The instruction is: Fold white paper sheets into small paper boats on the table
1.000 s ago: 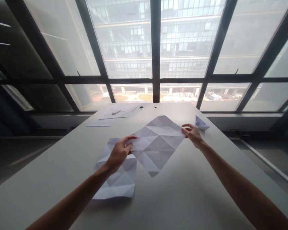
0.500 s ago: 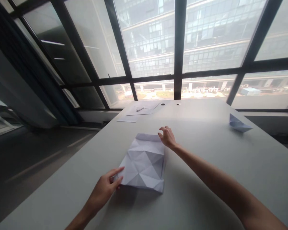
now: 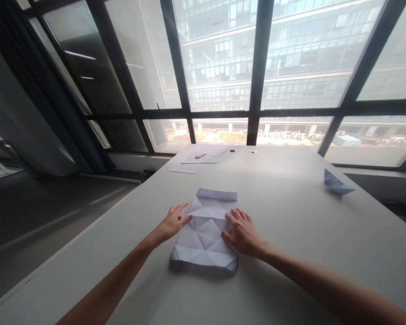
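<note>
Two creased white paper sheets [image 3: 206, 230] lie stacked on the grey table [image 3: 291, 234] in front of me, their fold lines forming triangles. My left hand [image 3: 174, 221] rests at the stack's left edge, fingers spread and tips touching the paper. On the right edge my right hand [image 3: 242, 232] lies flat with the palm down and the fingers apart. Neither hand grips anything.
A small folded paper boat [image 3: 336, 184] sits at the table's right side. Loose sheets [image 3: 192, 162] with a pen [image 3: 200, 155] lie at the far left end, near two round holes [image 3: 232, 150]. Large windows rise behind; the floor drops away on the left.
I laid the sheet I held in the air onto the other sheet. Both hands then came to the stack's sides. The view swung left.
</note>
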